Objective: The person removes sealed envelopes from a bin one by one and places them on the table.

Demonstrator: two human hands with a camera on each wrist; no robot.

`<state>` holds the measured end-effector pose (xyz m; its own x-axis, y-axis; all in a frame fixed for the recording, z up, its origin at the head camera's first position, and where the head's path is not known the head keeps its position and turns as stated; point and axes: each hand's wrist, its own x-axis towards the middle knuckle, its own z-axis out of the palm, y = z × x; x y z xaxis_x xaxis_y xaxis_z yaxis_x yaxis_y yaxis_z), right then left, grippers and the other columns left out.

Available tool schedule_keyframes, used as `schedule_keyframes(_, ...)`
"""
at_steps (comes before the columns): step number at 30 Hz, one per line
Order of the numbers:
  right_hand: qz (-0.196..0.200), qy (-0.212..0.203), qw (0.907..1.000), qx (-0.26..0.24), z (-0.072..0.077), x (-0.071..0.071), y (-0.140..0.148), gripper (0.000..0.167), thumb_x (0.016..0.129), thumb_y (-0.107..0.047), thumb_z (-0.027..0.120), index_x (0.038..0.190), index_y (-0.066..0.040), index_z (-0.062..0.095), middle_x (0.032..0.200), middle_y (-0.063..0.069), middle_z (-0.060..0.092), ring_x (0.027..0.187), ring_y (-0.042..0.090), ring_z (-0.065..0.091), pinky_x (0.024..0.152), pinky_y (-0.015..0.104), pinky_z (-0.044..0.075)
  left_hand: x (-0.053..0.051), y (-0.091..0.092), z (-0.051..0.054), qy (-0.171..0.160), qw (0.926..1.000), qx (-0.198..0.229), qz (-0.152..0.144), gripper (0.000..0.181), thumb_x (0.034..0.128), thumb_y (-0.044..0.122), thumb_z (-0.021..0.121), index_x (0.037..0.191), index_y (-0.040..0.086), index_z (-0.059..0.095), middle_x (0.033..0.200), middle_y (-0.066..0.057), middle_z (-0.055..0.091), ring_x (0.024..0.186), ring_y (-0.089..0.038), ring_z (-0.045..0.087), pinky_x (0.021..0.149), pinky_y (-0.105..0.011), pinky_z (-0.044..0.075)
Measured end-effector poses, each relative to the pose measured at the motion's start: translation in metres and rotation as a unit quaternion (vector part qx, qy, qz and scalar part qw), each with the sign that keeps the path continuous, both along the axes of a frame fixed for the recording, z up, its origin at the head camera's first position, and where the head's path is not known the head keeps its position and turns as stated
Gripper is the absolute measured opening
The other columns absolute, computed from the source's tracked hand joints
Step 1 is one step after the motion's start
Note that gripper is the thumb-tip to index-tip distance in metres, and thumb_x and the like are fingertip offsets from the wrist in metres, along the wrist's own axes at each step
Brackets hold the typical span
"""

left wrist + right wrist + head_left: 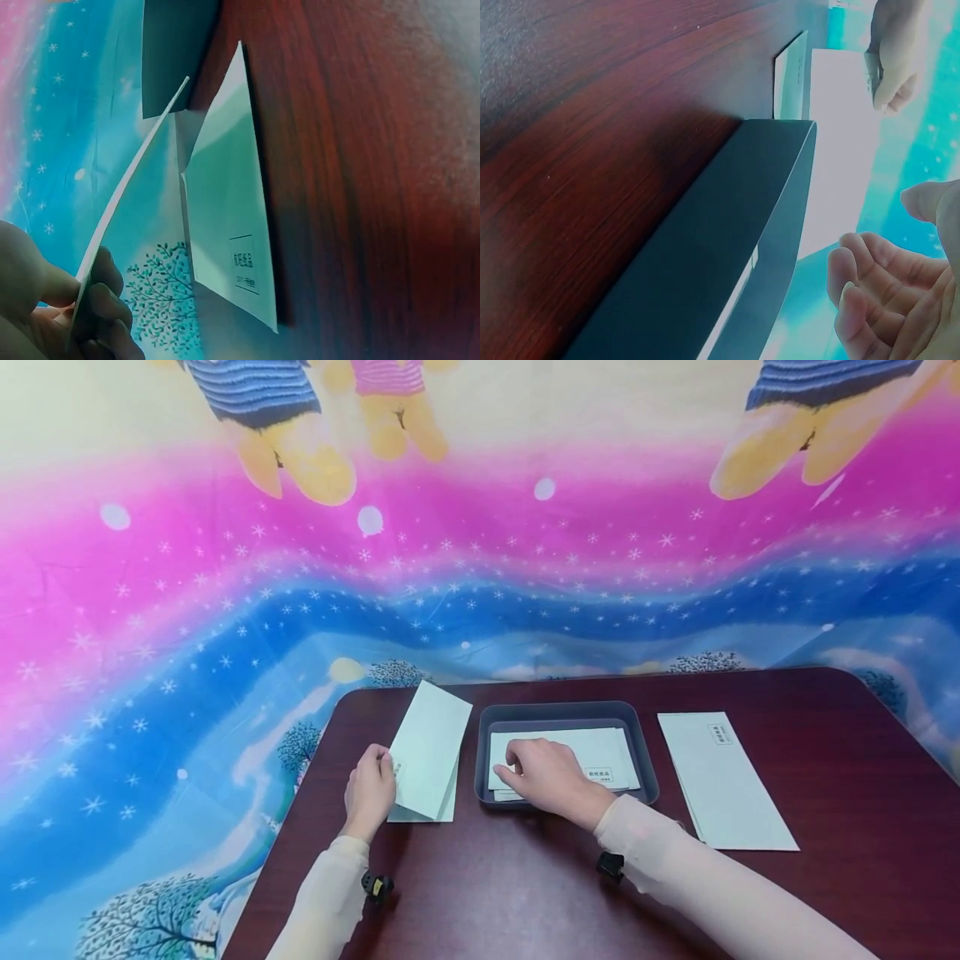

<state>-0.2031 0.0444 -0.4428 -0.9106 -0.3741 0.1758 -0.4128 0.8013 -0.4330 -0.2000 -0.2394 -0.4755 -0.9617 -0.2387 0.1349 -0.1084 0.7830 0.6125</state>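
My left hand [369, 787] pinches one white envelope [435, 739] by its left edge, thumb on one face and fingers behind; the left wrist view shows this envelope [124, 187] nearly edge-on. Below it another envelope [232, 187] with a printed label lies flat on the table. Over the dark grey tray [647, 777] is my right hand [551, 777], fingers loosely bent and holding nothing. Several white envelopes [611, 747] lie in the tray. In the right wrist view the right hand [892, 292] has a gap between thumb and fingers, above the tray wall [697, 240].
Right of the tray, more white envelopes [727, 785] lie overlapped on the dark red table [495, 893]. Behind the table's back edge hangs a colourful cloth [480, 568]. A black wrist device [377, 887] sits at the left sleeve and another [611, 865] at the right.
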Motion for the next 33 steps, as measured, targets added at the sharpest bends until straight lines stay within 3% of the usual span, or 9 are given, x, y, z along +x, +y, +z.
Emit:
schedule_keyframes(17,0.007,0.003,0.9999,0.012,-0.004,-0.001,-0.003,0.023,0.094,-0.036,0.069,0.081,-0.018,0.065,0.063,-0.009,0.055,0.056,0.007,0.047,0.053,0.029,0.038,0.001,-0.006,-0.012,-0.027,0.9994,-0.004,0.023,0.025,0.1055,0.022,0.044,0.112,0.007,0.064,0.083,-0.009,0.068,0.077,-0.029,0.066,0.066,-0.044,0.047)
schedule_keyframes(22,0.013,0.01,0.9998,0.011,-0.004,-0.003,-0.005,0.02,0.094,-0.035,0.069,0.083,-0.018,0.067,0.066,-0.01,0.059,0.058,0.006,0.048,0.054,0.029,0.041,0.002,-0.008,-0.015,-0.049,0.9982,-0.003,0.033,0.028,0.1045,0.024,0.043,0.11,0.008,0.065,0.088,-0.009,0.071,0.08,-0.027,0.067,0.07,-0.047,0.049)
schedule_keyframes(33,0.014,0.004,0.9998,0.015,-0.005,-0.002,-0.008,0.022,0.094,-0.037,0.069,0.082,-0.018,0.067,0.066,-0.009,0.06,0.058,0.005,0.049,0.054,0.03,0.042,0.003,-0.017,-0.016,-0.089,0.9953,-0.023,0.031,0.024,0.0973,0.027,0.051,0.087,0.013,0.068,0.073,-0.001,0.064,0.064,-0.019,0.058,0.057,-0.033,0.038)
